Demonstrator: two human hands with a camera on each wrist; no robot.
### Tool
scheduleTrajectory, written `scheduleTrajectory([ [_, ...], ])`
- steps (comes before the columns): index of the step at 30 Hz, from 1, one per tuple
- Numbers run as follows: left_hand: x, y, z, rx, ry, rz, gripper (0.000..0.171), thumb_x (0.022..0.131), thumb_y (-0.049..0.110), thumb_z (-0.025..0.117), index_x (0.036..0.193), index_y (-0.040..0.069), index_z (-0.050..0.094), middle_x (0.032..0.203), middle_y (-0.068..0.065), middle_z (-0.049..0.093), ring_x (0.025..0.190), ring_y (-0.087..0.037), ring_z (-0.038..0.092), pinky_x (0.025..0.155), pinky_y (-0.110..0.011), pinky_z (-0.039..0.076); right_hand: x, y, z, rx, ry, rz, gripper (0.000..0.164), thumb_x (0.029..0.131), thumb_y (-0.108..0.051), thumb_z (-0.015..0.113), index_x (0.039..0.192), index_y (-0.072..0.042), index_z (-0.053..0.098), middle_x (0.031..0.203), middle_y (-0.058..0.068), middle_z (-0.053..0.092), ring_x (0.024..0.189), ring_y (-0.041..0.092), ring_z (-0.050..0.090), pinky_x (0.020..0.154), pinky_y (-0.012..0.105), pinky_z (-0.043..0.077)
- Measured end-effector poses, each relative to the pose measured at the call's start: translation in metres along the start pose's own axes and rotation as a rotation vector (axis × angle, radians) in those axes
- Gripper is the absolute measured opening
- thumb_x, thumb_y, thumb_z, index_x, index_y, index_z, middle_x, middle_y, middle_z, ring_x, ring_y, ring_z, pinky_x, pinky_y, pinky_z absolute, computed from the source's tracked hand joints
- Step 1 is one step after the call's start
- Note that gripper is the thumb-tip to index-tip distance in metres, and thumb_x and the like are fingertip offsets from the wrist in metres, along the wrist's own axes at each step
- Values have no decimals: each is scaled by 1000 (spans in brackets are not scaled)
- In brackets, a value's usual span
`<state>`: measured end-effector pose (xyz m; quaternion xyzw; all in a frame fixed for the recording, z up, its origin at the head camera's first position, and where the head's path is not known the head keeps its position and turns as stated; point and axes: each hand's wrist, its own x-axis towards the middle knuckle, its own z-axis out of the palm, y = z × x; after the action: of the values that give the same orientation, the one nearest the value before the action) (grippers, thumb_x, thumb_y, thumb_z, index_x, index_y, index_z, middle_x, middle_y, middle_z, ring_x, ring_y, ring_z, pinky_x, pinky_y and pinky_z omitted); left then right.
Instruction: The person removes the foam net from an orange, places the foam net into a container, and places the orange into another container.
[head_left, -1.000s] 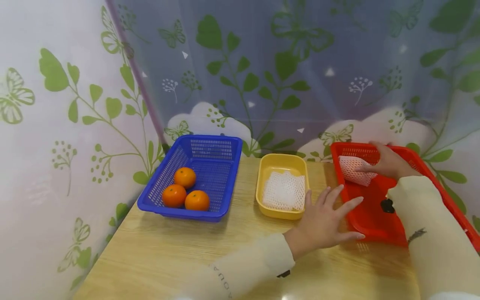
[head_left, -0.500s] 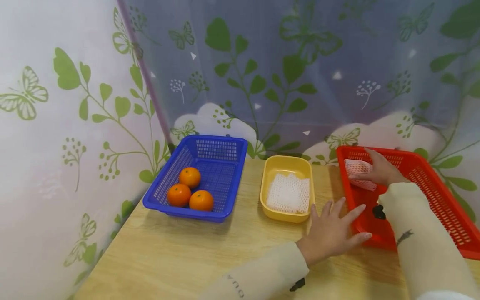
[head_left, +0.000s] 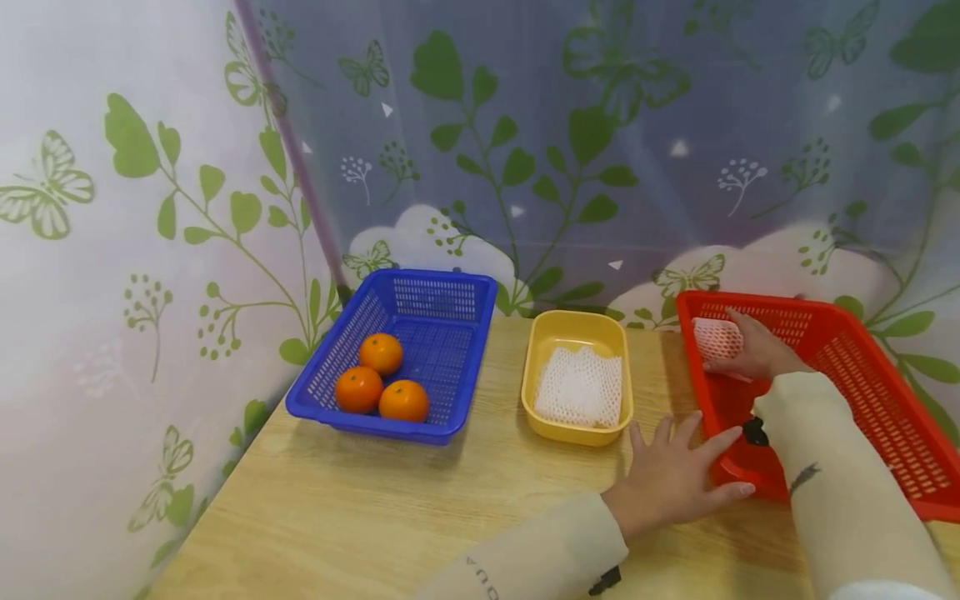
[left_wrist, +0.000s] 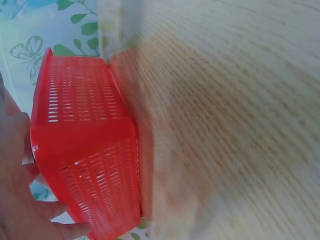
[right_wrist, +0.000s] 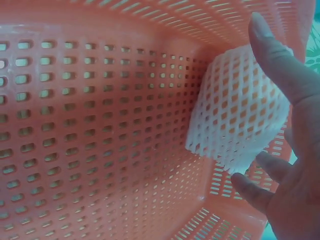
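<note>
Inside the red basket (head_left: 885, 400), at its back left corner, an orange in a white foam net sleeve (head_left: 717, 340) lies against the wall. My right hand (head_left: 759, 348) holds it, thumb on one side and fingers on the other. In the right wrist view, orange colour shows through the net sleeve (right_wrist: 235, 107) beside my right hand (right_wrist: 295, 165). My left hand (head_left: 667, 483) is at the basket's front left corner, fingers spread and nearly straight. The left wrist view shows the left hand's fingers (left_wrist: 47, 207) at the red basket's rim (left_wrist: 45, 150).
A yellow container (head_left: 536, 354) holding flat white foam net sleeves (head_left: 581, 385) stands in the middle of the wooden table (head_left: 360, 508). To its left is a blue basket (head_left: 442, 358) with three oranges (head_left: 380, 354). A patterned curtain (head_left: 510, 125) hangs close behind.
The netted orange has turned in the basket's corner, so more orange shows through the net. My right hand has shifted left around it. My left hand has come nearer the basket's front corner.
</note>
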<state>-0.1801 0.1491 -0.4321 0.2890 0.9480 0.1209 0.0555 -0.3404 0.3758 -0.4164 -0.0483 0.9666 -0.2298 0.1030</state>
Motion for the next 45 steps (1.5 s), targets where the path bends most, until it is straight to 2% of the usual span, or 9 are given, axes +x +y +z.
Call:
scheduleTrajectory([
  [6,-1,2,5,26,54,21,58,92,72,31,147,54,25,153,13,27,136,-19,33,105,-62,30,-1,5,5,-7,-13,6,120,73,-53,79,151,4,8,143,39,24,125,57,27,95,77,26],
  [13,-1,1,5,8,39,31,56,96,65,29,149,48,26,157,9,24,140,-23,30,107,-62,28,4,6,9,-20,19,-29,116,75,-47,80,151,6,10,143,40,25,126,57,28,98,75,26],
  [23,0,1,6,-33,-10,21,56,96,66,29,149,51,22,158,11,20,142,-23,26,107,-63,28,-5,9,13,50,-7,167,129,70,-60,77,154,-6,-4,143,44,0,115,70,25,82,81,31],
  [27,0,-1,5,-36,-19,20,55,97,65,27,149,51,20,159,11,19,142,-23,26,107,-63,27,-4,9,15,23,51,164,124,68,-60,79,152,-1,9,142,44,6,115,67,27,86,80,30],
  [30,-1,-2,5,-39,-23,18,52,99,62,23,150,52,18,159,12,18,142,-23,26,108,-63,26,-3,8,15,14,80,148,117,69,-57,80,146,5,18,139,41,19,116,62,31,90,77,30],
  [34,-2,0,5,-42,-7,19,50,101,58,22,150,51,18,159,12,18,142,-23,26,107,-63,27,-4,5,13,30,58,155,108,74,-48,80,141,9,17,132,39,34,114,56,40,91,74,35],
  [36,-2,0,6,-43,5,17,49,101,58,22,150,50,20,159,11,19,142,-24,26,106,-63,29,-5,4,12,22,52,148,106,77,-43,79,142,9,15,132,40,34,114,57,40,92,73,35],
  [42,-4,1,7,-52,28,9,49,101,57,23,150,50,21,159,10,21,141,-25,28,105,-63,31,-11,3,10,12,22,168,110,78,-44,77,151,2,9,142,41,18,119,61,28,91,78,29],
  [45,-4,1,6,-63,31,15,49,102,57,22,150,49,22,159,11,18,141,-26,28,104,-63,31,-14,5,8,0,12,175,108,78,-46,76,150,1,12,141,41,16,116,61,30,89,79,30],
])
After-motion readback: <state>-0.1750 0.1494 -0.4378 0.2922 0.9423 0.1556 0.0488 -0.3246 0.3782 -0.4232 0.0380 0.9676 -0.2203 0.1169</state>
